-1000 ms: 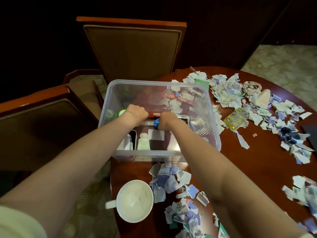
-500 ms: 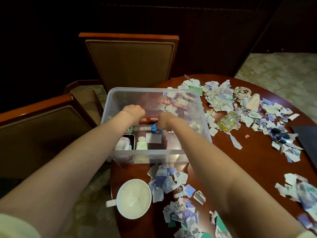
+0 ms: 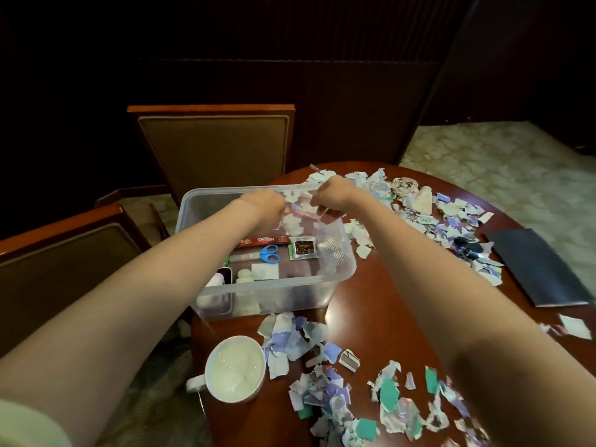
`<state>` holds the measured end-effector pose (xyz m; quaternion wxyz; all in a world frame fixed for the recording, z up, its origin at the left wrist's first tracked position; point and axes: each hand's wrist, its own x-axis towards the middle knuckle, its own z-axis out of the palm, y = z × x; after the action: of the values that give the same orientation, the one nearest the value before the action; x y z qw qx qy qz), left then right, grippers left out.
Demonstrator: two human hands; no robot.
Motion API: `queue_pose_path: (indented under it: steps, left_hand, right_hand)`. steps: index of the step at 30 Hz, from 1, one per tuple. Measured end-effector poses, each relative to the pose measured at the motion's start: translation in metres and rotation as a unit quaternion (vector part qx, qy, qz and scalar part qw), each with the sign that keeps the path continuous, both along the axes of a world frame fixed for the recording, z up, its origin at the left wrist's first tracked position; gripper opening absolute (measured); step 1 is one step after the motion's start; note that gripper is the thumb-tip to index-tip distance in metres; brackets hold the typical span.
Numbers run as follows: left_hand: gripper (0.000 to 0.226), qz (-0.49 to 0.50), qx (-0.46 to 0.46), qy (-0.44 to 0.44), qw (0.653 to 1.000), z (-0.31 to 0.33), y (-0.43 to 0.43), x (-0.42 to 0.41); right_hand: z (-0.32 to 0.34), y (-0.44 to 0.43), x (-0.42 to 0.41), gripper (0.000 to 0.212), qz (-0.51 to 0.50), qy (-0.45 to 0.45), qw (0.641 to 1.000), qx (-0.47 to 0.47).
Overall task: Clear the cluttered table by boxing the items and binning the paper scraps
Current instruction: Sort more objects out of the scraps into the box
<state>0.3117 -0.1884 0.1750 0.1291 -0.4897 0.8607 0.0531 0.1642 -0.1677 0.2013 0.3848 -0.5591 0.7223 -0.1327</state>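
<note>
The left hand [image 3: 265,201] and right hand [image 3: 332,195] hang with fingers curled at the far rim of the clear box [image 3: 274,295], their grip impossible to tell, while scissors [image 3: 270,253] lie inside and paper scraps [image 3: 300,340] litter the table [image 3: 361,324].

— Could you make out the fingers of the 2 hands?
— No. The left hand [image 3: 263,201] and right hand [image 3: 332,196] hid them at the box [image 3: 290,295] rim. The bottom-right paper scraps [image 3: 403,411] were blurred and cut off.
</note>
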Motion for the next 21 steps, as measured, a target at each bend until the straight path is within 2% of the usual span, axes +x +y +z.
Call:
queue_pose_path:
  steps: [6, 12, 17, 21]
  left_hand:
    - [0.025, -0.040, -0.007, 0.073, 0.996, 0.025, 0.011, -0.044]
    - [0.027, -0.060, -0.009, 0.130, 0.990, 0.026, 0.020, -0.097]
    - [0.015, -0.062, 0.015, 0.138, 0.988, 0.019, 0.024, -0.143]
    - [0.028, -0.028, 0.056, 0.108, 0.992, 0.003, 0.020, -0.170]
  right_hand:
    - [0.017, 0.030, -0.045, 0.008, -0.052, 0.077, 0.995, -0.035]
    - [0.001, 0.050, -0.092, 0.020, -0.108, 0.086, 0.990, -0.005]
    - [-0.023, 0.060, -0.140, 0.029, -0.127, 0.117, 0.985, 0.016]
    - [-0.045, 0.062, -0.163, 0.031, -0.131, 0.134, 0.981, 0.043]
